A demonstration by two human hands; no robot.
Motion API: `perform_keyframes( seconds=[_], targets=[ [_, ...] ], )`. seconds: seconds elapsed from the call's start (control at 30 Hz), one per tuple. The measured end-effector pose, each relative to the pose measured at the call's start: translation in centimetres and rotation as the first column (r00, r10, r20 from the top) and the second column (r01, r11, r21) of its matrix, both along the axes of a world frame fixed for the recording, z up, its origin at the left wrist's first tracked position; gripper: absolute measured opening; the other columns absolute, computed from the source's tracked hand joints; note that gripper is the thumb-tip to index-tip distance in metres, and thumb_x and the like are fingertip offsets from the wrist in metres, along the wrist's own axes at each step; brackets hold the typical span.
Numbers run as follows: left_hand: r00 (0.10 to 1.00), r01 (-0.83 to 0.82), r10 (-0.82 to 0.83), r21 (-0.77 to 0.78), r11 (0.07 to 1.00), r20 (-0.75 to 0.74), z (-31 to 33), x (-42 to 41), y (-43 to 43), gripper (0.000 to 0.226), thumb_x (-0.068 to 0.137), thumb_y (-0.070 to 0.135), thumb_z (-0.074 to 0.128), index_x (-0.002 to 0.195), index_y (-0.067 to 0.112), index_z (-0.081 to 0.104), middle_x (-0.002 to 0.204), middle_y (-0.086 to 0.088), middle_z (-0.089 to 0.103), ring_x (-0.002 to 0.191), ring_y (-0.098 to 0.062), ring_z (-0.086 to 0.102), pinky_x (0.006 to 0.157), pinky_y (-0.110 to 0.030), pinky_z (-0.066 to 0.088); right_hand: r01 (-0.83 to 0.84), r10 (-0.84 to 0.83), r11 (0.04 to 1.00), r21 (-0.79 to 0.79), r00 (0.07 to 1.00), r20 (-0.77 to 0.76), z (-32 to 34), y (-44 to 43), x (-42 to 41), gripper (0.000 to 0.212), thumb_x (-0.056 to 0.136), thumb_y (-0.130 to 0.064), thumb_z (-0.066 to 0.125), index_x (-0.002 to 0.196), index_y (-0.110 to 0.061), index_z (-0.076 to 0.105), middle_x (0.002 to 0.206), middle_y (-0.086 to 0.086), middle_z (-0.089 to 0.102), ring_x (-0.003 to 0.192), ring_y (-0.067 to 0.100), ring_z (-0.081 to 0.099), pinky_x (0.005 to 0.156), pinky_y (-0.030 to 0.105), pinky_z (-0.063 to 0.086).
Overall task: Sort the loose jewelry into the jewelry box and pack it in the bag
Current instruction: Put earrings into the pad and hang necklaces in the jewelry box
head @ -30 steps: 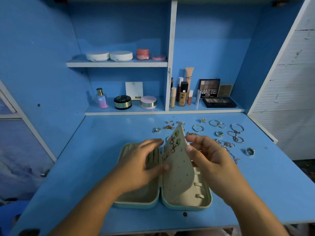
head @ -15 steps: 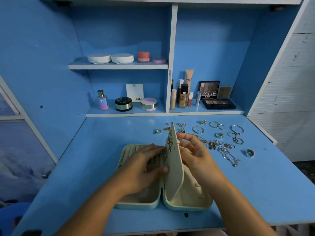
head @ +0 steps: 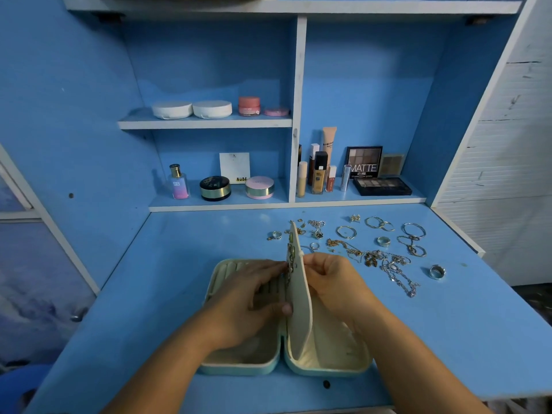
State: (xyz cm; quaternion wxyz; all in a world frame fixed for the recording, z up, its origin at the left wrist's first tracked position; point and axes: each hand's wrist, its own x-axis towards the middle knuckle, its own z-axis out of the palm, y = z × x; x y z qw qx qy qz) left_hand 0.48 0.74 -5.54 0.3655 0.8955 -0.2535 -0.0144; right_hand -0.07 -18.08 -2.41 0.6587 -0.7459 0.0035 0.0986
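Observation:
A pale green jewelry box (head: pixel 214 283) lies open on the blue desk. Its cream earring panel (head: pixel 302 312) stands upright, edge-on to me, with several earrings pinned on its left face. My left hand (head: pixel 248 306) lies over the box's left half, with fingertips and thumb pressing against the panel's left face near the earrings. On the other side, my right hand (head: pixel 337 285) has curled fingers pinching the panel's upper edge from behind. Loose jewelry (head: pixel 373 258) lies scattered on the desk behind and to the right. I see no bag.
A silver ring (head: pixel 437 271) and a silver chain (head: pixel 400 279) lie right of the box; bangles (head: pixel 413 230) sit farther back. Shelves behind hold cosmetics, a perfume bottle (head: pixel 178 182) and an eyeshadow palette (head: pixel 382 186). The desk's front edge runs just below the box.
The earring panel has swung from facing me to upright and edge-on. My right hand moved behind it, and my left fingertips slid up to the earrings.

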Motion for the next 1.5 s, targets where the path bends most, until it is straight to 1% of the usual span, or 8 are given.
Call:
perform_keyframes(
  seconds=[0.2, 0.47, 0.73, 1.03, 1.2, 1.3, 1.4, 1.5],
  targets=[
    [1.0, 0.012, -0.011, -0.034, 0.999, 0.028, 0.1, -0.1, -0.1, 0.075, 0.074, 0.065, 0.062, 0.14, 0.031, 0.05, 0.139, 0.022, 0.049, 0.131, 0.006, 0.039, 0.113, -0.023, 0.031, 0.102, -0.103, 0.984, -0.145, 0.995, -0.003, -0.3, 0.4, 1.0, 0.006, 0.089, -0.006, 0.061, 0.087, -0.008, 0.067, 0.071, 0.001, 0.068, 0.049, 0.001, 0.059, 0.047, 0.012, 0.044],
    [1.0, -0.02, 0.02, -0.067, 0.998, -0.001, -0.2, -0.1, 0.0, 0.076, 0.071, 0.061, 0.063, 0.14, 0.032, 0.05, 0.14, 0.021, 0.049, 0.132, 0.005, 0.039, 0.114, -0.028, 0.032, 0.072, -0.065, 0.975, -0.209, 0.997, 0.039, 0.5, 0.9, 0.5, 0.029, 0.095, -0.009, 0.052, 0.07, -0.021, 0.061, 0.06, -0.01, 0.061, 0.042, -0.011, 0.054, 0.041, 0.003, 0.035],
    [1.0, -0.016, 0.016, -0.073, 0.997, 0.002, -0.2, -0.2, -0.1, 0.073, 0.072, 0.058, 0.065, 0.14, 0.033, 0.05, 0.139, 0.022, 0.05, 0.131, 0.004, 0.041, 0.113, -0.031, 0.034, 0.083, -0.079, 0.962, -0.26, 0.997, 0.025, 0.6, 1.0, 0.3, 0.022, 0.092, -0.016, 0.059, 0.073, -0.025, 0.065, 0.067, -0.009, 0.069, 0.053, -0.002, 0.062, 0.052, 0.013, 0.048],
    [1.0, -0.006, 0.004, -0.104, 0.995, -0.017, -0.3, -0.1, 0.0, 0.071, 0.074, 0.054, 0.066, 0.14, 0.034, 0.05, 0.139, 0.024, 0.05, 0.132, 0.003, 0.042, 0.114, -0.034, 0.035, 0.026, -0.021, 0.964, -0.266, 0.999, 0.025, 1.5, 1.0, -0.2, 0.028, 0.097, -0.018, 0.049, 0.072, -0.018, 0.06, 0.059, -0.01, 0.058, 0.04, -0.011, 0.052, 0.039, 0.003, 0.034],
    [0.996, -0.006, 0.008, -0.017, 1.0, 0.089, -0.3, -0.3, -0.1, 0.078, 0.074, 0.073, 0.059, 0.139, 0.032, 0.051, 0.139, 0.02, 0.05, 0.131, 0.004, 0.04, 0.114, -0.027, 0.031, 0.046, -0.046, 0.999, 0.005, 0.997, -0.061, 2.6, -0.9, -1.5, 0.04, 0.101, -0.033, 0.038, 0.099, -0.005, 0.067, 0.074, -0.001, 0.07, 0.058, -0.002, 0.066, 0.049, 0.008, 0.046],
    [0.992, -0.017, 0.009, 0.063, 0.998, 0.126, -0.1, -0.6, -0.2, 0.089, 0.071, 0.089, 0.039, 0.141, 0.035, 0.048, 0.14, 0.024, 0.044, 0.131, 0.01, 0.031, 0.11, -0.007, 0.016, 0.016, -0.013, 0.995, 0.094, 0.999, -0.035, 2.6, -2.6, -1.6, 0.059, 0.095, -0.055, 0.029, 0.104, -0.013, 0.069, 0.092, 0.003, 0.074, 0.087, 0.015, 0.071, 0.081, 0.027, 0.054],
    [0.99, -0.03, 0.013, 0.122, 0.992, 0.139, 0.0, -0.7, -0.3, 0.09, 0.071, 0.091, 0.03, 0.143, 0.038, 0.044, 0.143, 0.026, 0.039, 0.131, 0.012, 0.025, 0.105, -0.001, 0.005, -0.016, 0.016, 0.999, 0.05, 1.0, -0.01, 3.1, -3.4, -1.8, 0.055, 0.091, -0.057, 0.037, 0.104, -0.016, 0.07, 0.098, 0.003, 0.073, 0.092, 0.019, 0.069, 0.088, 0.033, 0.052],
    [0.989, -0.056, 0.028, 0.19, 0.98, 0.145, 0.2, -1.0, -0.5, 0.089, 0.069, 0.091, 0.026, 0.144, 0.044, 0.037, 0.143, 0.035, 0.031, 0.133, 0.013, 0.019, 0.112, -0.016, 0.01, -0.012, 0.016, 0.995, -0.097, 0.999, 0.033, 3.4, -3.6, -2.1, 0.034, 0.093, -0.041, 0.05, 0.102, -0.014, 0.068, 0.092, 0.002, 0.074, 0.087, 0.018, 0.07, 0.084, 0.031, 0.055]
  ],
)
